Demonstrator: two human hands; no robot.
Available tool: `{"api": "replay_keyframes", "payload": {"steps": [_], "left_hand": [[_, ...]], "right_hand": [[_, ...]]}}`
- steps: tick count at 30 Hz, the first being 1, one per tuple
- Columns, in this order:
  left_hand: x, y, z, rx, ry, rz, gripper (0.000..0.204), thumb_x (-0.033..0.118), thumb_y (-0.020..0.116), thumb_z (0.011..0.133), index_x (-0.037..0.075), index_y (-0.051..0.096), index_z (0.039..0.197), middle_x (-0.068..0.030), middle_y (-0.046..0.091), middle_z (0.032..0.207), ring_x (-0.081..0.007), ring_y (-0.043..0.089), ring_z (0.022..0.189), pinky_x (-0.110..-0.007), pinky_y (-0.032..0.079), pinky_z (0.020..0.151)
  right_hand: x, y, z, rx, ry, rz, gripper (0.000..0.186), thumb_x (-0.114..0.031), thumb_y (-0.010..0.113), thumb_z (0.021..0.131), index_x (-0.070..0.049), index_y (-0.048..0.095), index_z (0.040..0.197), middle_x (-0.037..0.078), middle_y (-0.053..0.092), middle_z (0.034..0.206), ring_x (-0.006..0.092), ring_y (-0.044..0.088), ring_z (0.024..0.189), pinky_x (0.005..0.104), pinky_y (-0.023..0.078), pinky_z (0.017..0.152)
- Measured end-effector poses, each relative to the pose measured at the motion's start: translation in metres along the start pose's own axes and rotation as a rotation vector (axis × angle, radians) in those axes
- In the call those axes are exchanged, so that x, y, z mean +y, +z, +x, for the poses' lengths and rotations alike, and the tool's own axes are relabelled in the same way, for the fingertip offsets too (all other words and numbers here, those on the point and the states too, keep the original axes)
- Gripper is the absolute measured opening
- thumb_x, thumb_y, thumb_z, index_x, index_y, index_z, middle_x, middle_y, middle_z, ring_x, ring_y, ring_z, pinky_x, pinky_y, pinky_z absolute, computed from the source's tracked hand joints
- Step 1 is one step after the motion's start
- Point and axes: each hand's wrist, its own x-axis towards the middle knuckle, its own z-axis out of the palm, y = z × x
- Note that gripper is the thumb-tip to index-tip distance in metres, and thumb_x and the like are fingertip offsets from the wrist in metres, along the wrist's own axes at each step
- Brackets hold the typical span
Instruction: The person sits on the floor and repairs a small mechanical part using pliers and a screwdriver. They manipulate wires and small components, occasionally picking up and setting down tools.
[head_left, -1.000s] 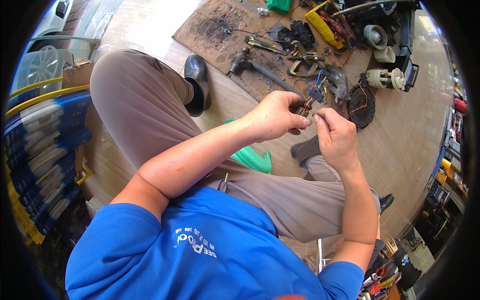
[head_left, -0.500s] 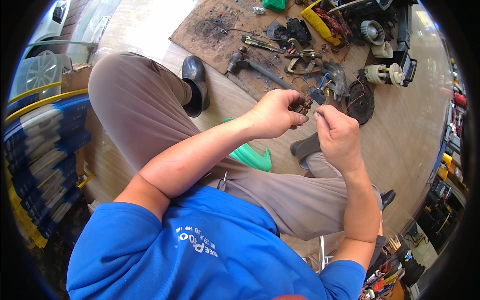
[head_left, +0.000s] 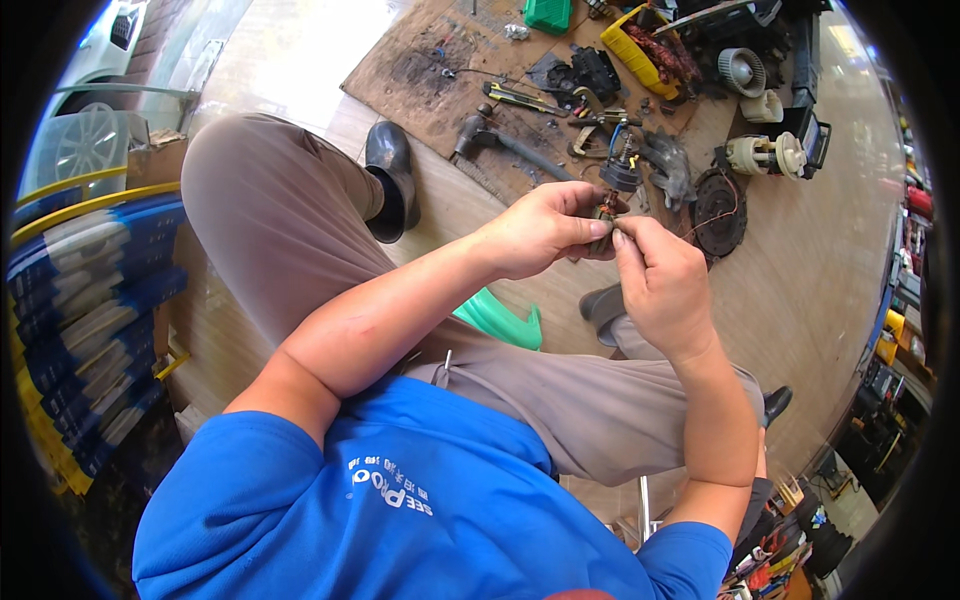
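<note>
In front of me, over the floor, my left hand [head_left: 550, 230] is closed around a small motor armature [head_left: 606, 211] with copper-coloured windings. A dark round end cap [head_left: 621, 177] with blue and bare wires stands at the armature's far end. My right hand [head_left: 664, 285] has thumb and forefinger pinched at the near end of the armature. Fingers hide most of its body. Beyond the hands, a hammer [head_left: 525, 152] lies on a stained cardboard sheet [head_left: 400, 82]; crumpled dark grey gloves [head_left: 668, 165] lie to the right of the cap.
On the cardboard lie a yellow utility knife [head_left: 524, 97], a puller-like metal tool [head_left: 585, 140] and a black part [head_left: 595, 70]. Farther right are a white fan wheel [head_left: 742, 70], a pump-like unit [head_left: 768, 153] and a black disc [head_left: 720, 212]. A green plastic piece [head_left: 502, 318] lies beneath my forearm.
The armature has turned so that its end cap points away from me, above my fingers. Both hands have shifted slightly; my right hand has come left, closer to my left.
</note>
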Motion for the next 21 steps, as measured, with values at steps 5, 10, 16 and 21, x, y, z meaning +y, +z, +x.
{"api": "replay_keyframes", "payload": {"steps": [5, 10, 16, 21], "left_hand": [[0.001, 0.001, -0.002, -0.006, 0.010, -0.019, 0.039, 0.002, 0.060, 0.102, -0.003, 0.052, 0.140, -0.0123, 0.061, 0.133, -0.0224, 0.062, 0.122, -0.041, 0.050, 0.110], [-0.001, -0.001, -0.001, -0.033, 0.056, -0.013, 0.041, 0.003, 0.062, 0.100, -0.001, 0.053, 0.139, -0.0109, 0.063, 0.131, -0.0218, 0.061, 0.124, -0.040, 0.049, 0.109], [-0.001, -0.002, -0.001, -0.054, 0.091, 0.015, 0.038, 0.004, 0.061, 0.100, 0.000, 0.053, 0.138, -0.0120, 0.063, 0.131, -0.0225, 0.061, 0.124, -0.040, 0.049, 0.109], [-0.004, -0.001, -0.001, -0.092, 0.079, -0.148, 0.042, 0.007, 0.062, 0.101, 0.001, 0.050, 0.140, -0.0164, 0.061, 0.135, -0.0285, 0.060, 0.128, -0.044, 0.049, 0.110]], "right_hand": [[-0.005, 0.000, -0.002, 0.009, 0.002, 0.019, 0.011, -0.007, 0.067, 0.092, -0.002, 0.068, 0.101, 0.018, 0.070, 0.084, 0.0369, 0.069, 0.075, 0.0442, 0.054, 0.066], [-0.010, 0.000, -0.006, 0.000, 0.024, 0.106, 0.014, -0.005, 0.066, 0.093, 0.000, 0.067, 0.105, 0.021, 0.071, 0.088, 0.0390, 0.070, 0.078, 0.0445, 0.054, 0.068], [-0.014, 0.008, -0.010, 0.004, 0.082, 0.280, 0.025, -0.002, 0.063, 0.093, 0.003, 0.065, 0.117, 0.023, 0.070, 0.088, 0.0404, 0.070, 0.078, 0.0444, 0.054, 0.068], [-0.027, 0.006, -0.013, -0.127, 0.182, 0.327, 0.040, 0.000, 0.064, 0.093, 0.008, 0.057, 0.132, 0.015, 0.066, 0.085, 0.0232, 0.065, 0.073, 0.0359, 0.052, 0.067]]}}
